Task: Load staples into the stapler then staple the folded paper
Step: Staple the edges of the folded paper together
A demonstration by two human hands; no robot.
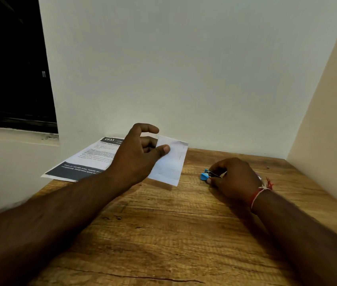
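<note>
My left hand holds a folded white paper by its left edge, thumb on top, lifted slightly off the wooden table near the back wall. Thin staple marks show along the paper's right side. My right hand rests on the table to the right, closed around a small blue stapler; only its blue front end and a strip of metal show past the fingers. The two hands are a short gap apart.
A printed sheet with dark bands lies at the table's back left, partly under my left hand. Walls close in behind and on the right. A dark window is at the upper left. A red-and-white thread sits on my right wrist.
</note>
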